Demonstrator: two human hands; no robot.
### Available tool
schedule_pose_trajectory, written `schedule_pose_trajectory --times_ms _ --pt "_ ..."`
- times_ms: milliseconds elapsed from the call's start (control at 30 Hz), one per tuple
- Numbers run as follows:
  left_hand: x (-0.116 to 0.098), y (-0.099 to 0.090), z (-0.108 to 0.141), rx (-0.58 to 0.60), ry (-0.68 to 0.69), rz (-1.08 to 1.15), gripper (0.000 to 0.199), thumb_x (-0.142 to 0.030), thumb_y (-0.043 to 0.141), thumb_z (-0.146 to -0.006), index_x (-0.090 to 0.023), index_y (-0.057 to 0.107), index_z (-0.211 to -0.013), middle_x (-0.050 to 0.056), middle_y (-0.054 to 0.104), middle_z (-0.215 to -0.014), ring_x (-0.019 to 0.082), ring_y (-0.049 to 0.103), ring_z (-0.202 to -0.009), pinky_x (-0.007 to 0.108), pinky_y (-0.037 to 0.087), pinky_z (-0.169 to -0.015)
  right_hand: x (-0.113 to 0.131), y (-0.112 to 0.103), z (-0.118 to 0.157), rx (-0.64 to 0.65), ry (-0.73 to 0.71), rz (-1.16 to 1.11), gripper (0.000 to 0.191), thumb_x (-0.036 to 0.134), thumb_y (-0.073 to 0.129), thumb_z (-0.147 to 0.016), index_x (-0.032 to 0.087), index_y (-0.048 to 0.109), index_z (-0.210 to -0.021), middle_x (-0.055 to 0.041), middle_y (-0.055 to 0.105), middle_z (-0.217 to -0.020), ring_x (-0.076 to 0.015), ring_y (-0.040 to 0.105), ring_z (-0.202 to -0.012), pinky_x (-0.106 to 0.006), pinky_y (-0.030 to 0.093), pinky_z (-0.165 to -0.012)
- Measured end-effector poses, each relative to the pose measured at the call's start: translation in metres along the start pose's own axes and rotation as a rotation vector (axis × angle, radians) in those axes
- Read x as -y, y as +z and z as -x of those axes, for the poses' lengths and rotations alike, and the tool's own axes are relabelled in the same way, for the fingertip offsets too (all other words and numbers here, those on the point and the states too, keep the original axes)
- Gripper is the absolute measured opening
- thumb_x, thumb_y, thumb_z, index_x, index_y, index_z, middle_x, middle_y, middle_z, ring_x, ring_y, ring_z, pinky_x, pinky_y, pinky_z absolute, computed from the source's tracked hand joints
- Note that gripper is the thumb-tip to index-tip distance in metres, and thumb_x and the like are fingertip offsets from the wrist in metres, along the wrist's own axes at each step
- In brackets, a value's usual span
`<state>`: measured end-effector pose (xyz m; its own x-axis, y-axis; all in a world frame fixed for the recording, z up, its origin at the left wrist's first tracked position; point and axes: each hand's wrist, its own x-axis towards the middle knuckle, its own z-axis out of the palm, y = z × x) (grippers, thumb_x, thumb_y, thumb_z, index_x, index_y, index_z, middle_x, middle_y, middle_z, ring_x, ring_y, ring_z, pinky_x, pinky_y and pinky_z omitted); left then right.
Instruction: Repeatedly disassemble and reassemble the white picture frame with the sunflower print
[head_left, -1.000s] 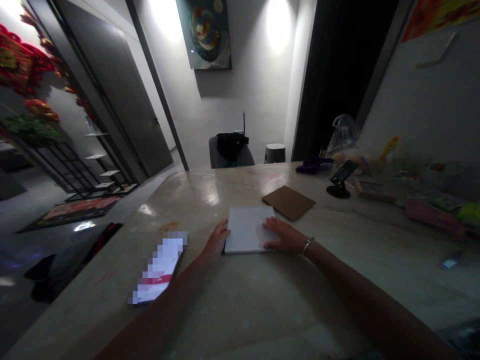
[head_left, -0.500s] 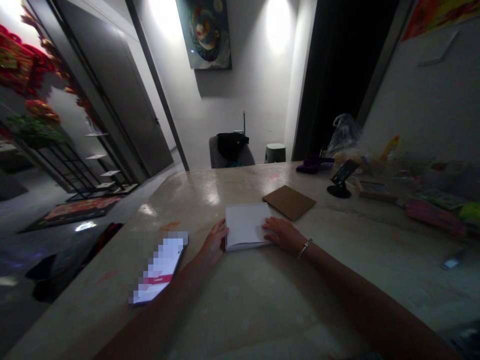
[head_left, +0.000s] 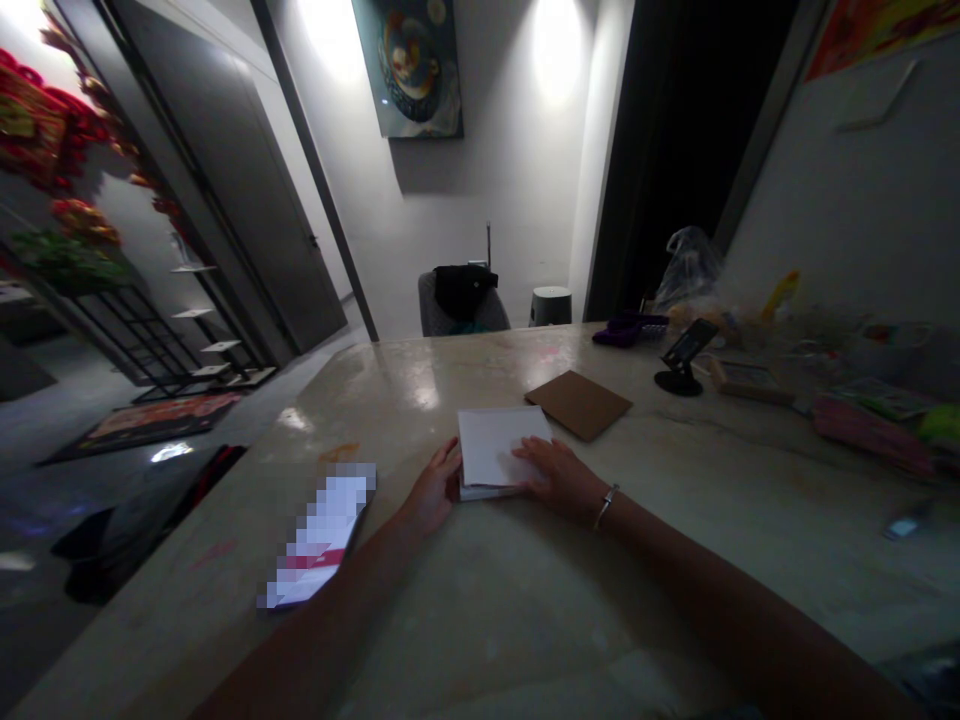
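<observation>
A stack of white square sheets or a flat white box [head_left: 491,450] lies on the stone-patterned table [head_left: 480,620] in front of me; which of the two I cannot tell. My left hand [head_left: 437,488] grips its left edge, fingers along the side. Over its right part rests my right hand [head_left: 553,475], fingers on the top and thumb at the near right corner, holding it. The top layer sits slightly askew over the lower part. Just behind and to the right is a brown square board [head_left: 578,404], lying flat and untouched.
A phone [head_left: 322,540] with a lit screen lies left of my left forearm. Toward the back right stand a black phone stand [head_left: 681,360], a purple item [head_left: 630,328], a wooden frame [head_left: 750,381] and a pink pouch [head_left: 870,432]. A chair [head_left: 465,300] is beyond the far edge.
The top white layer has shifted slightly right and sits more askew. My left hand has moved a little right, and my right hand's fingers reach further left over the top.
</observation>
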<state>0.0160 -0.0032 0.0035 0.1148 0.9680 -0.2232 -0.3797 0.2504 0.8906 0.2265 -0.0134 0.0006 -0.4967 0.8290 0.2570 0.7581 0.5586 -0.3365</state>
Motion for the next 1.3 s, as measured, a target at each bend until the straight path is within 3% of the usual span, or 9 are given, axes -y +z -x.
schedule_pose_trajectory --times_ms 333,500,800,1000,1200,1300 --pt "0.005 0.010 0.006 -0.023 0.052 -0.172 0.067 -0.021 0.060 -0.070 -0.019 0.030 -0.130 0.008 0.064 -0.094 0.016 0.062 -0.069 0.025 0.048 -0.057 0.010 0.011 -0.001 -0.049 -0.092 -0.098 0.055 0.041 0.053 -0.077 0.016 0.043 -0.124 -0.0137 0.049 -0.126 -0.0231 0.043 -0.118 -0.043 0.027 -0.101" --pt "0.005 0.016 0.010 -0.042 0.080 -0.238 0.077 -0.020 0.066 -0.064 -0.020 0.028 -0.131 0.012 0.059 -0.109 0.019 0.062 -0.079 0.026 0.049 -0.061 0.011 0.008 -0.001 -0.096 -0.084 -0.110 0.049 0.040 0.053 -0.078 0.013 0.048 -0.119 -0.0131 0.054 -0.121 -0.0232 0.050 -0.110 -0.039 0.033 -0.097" --pt "0.012 0.009 0.002 -0.014 0.147 -0.291 0.081 -0.019 0.068 -0.060 -0.017 0.029 -0.131 0.009 0.062 -0.097 0.019 0.060 -0.083 0.028 0.047 -0.071 0.014 0.003 -0.002 -0.204 0.057 -0.132 0.025 0.027 0.043 -0.083 0.018 0.059 -0.101 -0.0071 0.066 -0.094 -0.0183 0.060 -0.086 -0.030 0.044 -0.078" --pt "0.011 0.010 0.005 -0.032 0.128 -0.274 0.083 -0.013 0.065 -0.061 -0.022 0.025 -0.133 0.010 0.058 -0.106 0.018 0.061 -0.083 0.028 0.048 -0.069 0.003 -0.005 -0.005 -0.331 0.148 -0.062 0.020 0.024 0.042 -0.082 0.019 0.061 -0.085 -0.0079 0.064 -0.083 -0.0198 0.057 -0.080 -0.031 0.043 -0.073" --pt "0.009 0.010 0.005 -0.080 0.068 -0.385 0.059 -0.010 0.060 -0.064 -0.016 0.045 -0.121 0.010 0.059 -0.104 0.012 0.061 -0.068 0.023 0.047 -0.062 -0.008 -0.010 -0.007 -0.454 0.294 -0.224 0.022 0.031 0.041 -0.082 0.018 0.058 -0.078 -0.0050 0.061 -0.071 -0.0147 0.053 -0.058 -0.027 0.042 -0.056" --pt "0.009 0.008 0.004 -0.091 0.063 -0.397 0.051 -0.011 0.057 -0.066 -0.015 0.048 -0.116 0.007 0.061 -0.096 0.011 0.060 -0.065 0.023 0.047 -0.059 -0.012 -0.011 -0.009 -0.549 0.347 -0.372 0.022 0.034 0.041 -0.081 0.017 0.055 -0.077 -0.0038 0.060 -0.067 -0.0142 0.054 -0.057 -0.025 0.041 -0.053"
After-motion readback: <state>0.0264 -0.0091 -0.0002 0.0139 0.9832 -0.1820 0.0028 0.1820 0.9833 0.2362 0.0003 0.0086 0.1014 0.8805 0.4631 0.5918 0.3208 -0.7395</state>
